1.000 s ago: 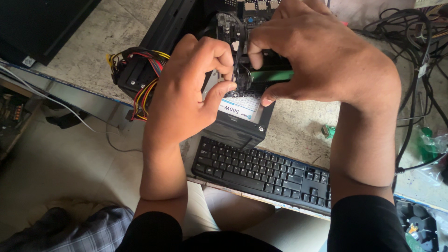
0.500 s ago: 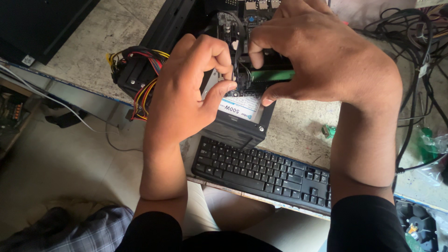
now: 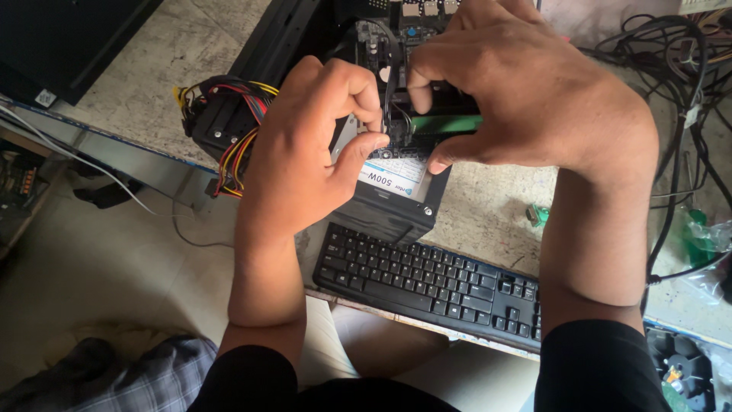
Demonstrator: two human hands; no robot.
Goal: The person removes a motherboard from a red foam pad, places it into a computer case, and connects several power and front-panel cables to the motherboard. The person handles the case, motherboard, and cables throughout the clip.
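My left hand (image 3: 309, 145) and my right hand (image 3: 526, 91) are raised together over a black power supply box (image 3: 393, 198) with a white label. Between their fingertips sits a small dark part with a green board edge (image 3: 446, 122); my right hand's fingers and thumb pinch it, and my left thumb and forefinger close on its left end. Much of the part is hidden by the fingers. A circuit board (image 3: 404, 15) shows just behind the hands.
A black keyboard (image 3: 427, 278) lies at the table's near edge. A bundle of red, yellow and black wires (image 3: 232, 130) runs from the box at the left. Tangled black cables (image 3: 686, 69) lie at the right. A black panel (image 3: 69, 38) fills the top left.
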